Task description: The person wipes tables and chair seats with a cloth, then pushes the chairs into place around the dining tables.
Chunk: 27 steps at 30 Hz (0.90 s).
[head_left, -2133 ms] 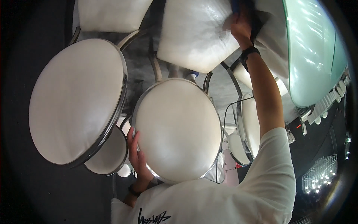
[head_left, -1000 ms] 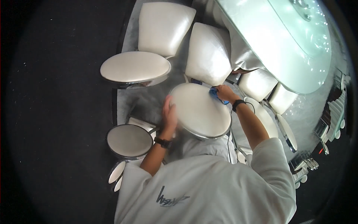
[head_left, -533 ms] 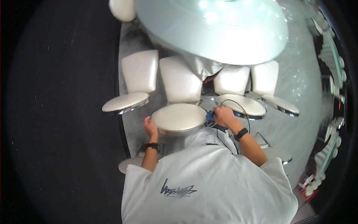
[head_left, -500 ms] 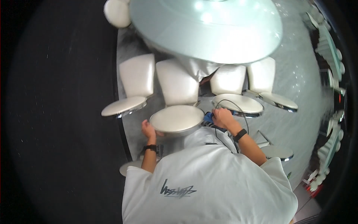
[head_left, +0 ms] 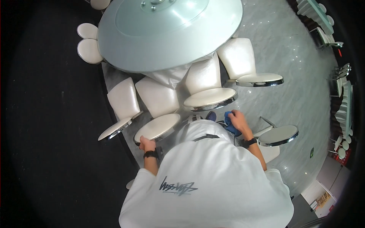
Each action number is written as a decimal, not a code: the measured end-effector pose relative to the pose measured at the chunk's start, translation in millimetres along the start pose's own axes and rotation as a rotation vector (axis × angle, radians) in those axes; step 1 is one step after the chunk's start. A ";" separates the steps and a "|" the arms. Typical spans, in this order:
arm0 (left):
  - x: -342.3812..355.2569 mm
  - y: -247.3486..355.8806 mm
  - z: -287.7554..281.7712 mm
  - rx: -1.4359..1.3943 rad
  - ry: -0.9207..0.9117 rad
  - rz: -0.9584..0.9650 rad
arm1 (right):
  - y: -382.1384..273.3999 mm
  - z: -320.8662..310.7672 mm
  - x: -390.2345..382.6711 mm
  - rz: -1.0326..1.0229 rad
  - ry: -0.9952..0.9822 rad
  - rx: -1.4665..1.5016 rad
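My left hand (head_left: 147, 144) is closed at the lower left rim of a white padded chair's oval back (head_left: 157, 128); the fingertips are partly hidden there. The chair's white seat (head_left: 157, 98) points toward the round table (head_left: 163, 53). In my right hand (head_left: 238, 121) is a bunched blue cloth (head_left: 230, 124), held beside my right hip, with part of it hanging below the fingers. Another white chair (head_left: 210, 97) stands ahead, between my two hands and closer to the table.
More white chairs stand at the far left (head_left: 118, 127) and right (head_left: 260, 79) of the row. Behind my right arm is another chair (head_left: 278, 135). Grey shiny floor (head_left: 289, 98) spreads to the right; a dark area (head_left: 61, 114) fills the left. Further tables (head_left: 317, 15) stand at the far right.
The table and chairs have shifted left in the picture as my view turned. My left hand, earlier beside the chair back with fingers apart, is now closed at its rim. The blue cloth shows more.
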<state>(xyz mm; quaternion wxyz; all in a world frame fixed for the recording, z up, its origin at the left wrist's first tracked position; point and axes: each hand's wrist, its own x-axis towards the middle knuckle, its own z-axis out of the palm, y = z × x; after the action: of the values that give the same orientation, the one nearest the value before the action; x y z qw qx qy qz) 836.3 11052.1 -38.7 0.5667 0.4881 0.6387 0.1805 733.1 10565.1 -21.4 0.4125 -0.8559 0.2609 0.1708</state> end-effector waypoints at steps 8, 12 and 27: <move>41.4 -6.6 -4.7 0.130 -0.008 0.093 | -22.0 -3.0 38.4 0.272 -0.056 0.311; 38.1 13.5 10.2 0.067 0.036 0.079 | -20.9 26.6 53.2 0.245 0.094 0.639; 7.1 46.3 57.5 0.112 -0.028 0.069 | -22.6 29.4 48.4 0.310 0.075 0.757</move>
<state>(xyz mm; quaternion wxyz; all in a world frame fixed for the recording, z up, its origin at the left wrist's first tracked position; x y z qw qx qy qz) 908.3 11060.7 -23.2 0.5406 0.5435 0.6226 0.1572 783.1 10585.5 -49.7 0.6581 -0.5998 0.4458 0.0917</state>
